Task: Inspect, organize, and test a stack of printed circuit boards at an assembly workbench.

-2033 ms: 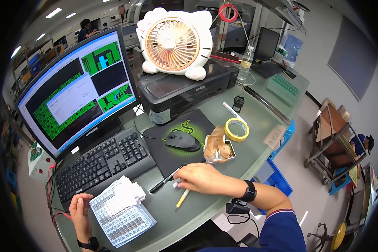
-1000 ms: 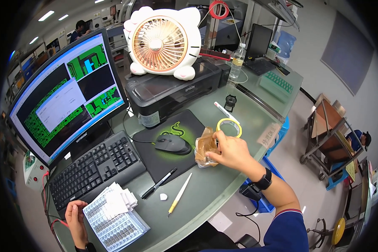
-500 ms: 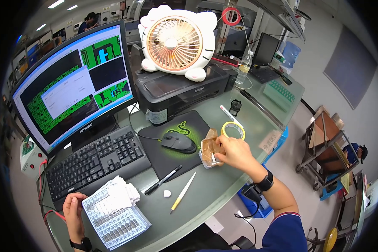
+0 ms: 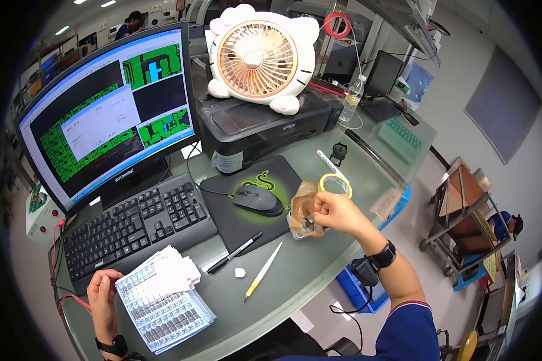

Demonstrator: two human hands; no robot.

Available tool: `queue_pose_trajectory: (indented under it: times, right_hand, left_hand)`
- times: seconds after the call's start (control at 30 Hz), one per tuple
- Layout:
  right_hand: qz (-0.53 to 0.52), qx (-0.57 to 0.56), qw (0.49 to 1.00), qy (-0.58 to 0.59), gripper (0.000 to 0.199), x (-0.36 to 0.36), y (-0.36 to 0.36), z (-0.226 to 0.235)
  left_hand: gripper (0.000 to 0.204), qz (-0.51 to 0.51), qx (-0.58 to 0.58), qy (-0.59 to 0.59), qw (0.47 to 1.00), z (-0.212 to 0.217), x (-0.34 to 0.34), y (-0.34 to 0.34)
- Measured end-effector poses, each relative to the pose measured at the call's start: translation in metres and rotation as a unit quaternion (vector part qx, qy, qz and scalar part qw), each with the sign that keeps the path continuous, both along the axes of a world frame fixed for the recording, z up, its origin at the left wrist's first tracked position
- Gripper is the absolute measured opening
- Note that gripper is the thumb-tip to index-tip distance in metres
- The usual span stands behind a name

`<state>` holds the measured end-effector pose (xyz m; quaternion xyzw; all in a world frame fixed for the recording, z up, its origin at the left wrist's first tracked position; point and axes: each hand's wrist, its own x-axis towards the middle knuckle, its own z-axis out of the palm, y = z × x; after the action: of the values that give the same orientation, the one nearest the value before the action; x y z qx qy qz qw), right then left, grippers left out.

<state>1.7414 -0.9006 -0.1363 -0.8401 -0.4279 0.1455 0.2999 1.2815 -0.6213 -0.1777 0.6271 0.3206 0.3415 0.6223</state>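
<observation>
In the head view, the right hand is curled into a narrow pinch at the top of a crinkled brown plastic bag, which sits near the right edge of the tabletop, just beside the mouse pad. What the fingertips grip inside the bag cannot be told. The left hand lies flat and loosely open at the front left corner, its fingers touching the edge of a tray of small parts.

The bag looks light and unsteady, so a sideways tug could tip it and spill its contents toward the nearby table edge.

Around the bag lie a mouse, a ring of yellow tape, a black pen, a yellow pencil and a small white bit. The pen and pencil lie between bag and tray.
</observation>
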Motion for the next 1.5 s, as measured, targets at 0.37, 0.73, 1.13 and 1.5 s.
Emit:
queue_pose_trajectory:
  times: [0.37, 0.73, 1.13, 1.5]
  right_hand:
    - [0.020, -0.030, 0.996, 0.076, 0.020, 0.010, 0.000, -0.004]
    - [-0.052, -0.037, 0.963, -0.260, 0.020, 0.055, -0.037, -0.018]
    - [0.057, 0.149, 0.982, -0.104, 0.021, 0.047, -0.021, 0.002]
    - [0.218, 0.039, 0.971, -0.084, 0.024, 0.013, -0.015, 0.027]
  left_hand:
    - [0.023, 0.005, 0.012, -0.007, 1.000, -0.001, 0.000, 0.000]
    - [0.023, 0.000, 0.017, -0.008, 1.000, 0.001, 0.001, -0.001]
    - [0.023, 0.009, 0.017, -0.008, 1.000, 0.004, 0.001, -0.003]
    - [0.022, 0.003, 0.028, -0.018, 0.999, 0.005, 0.000, -0.003]
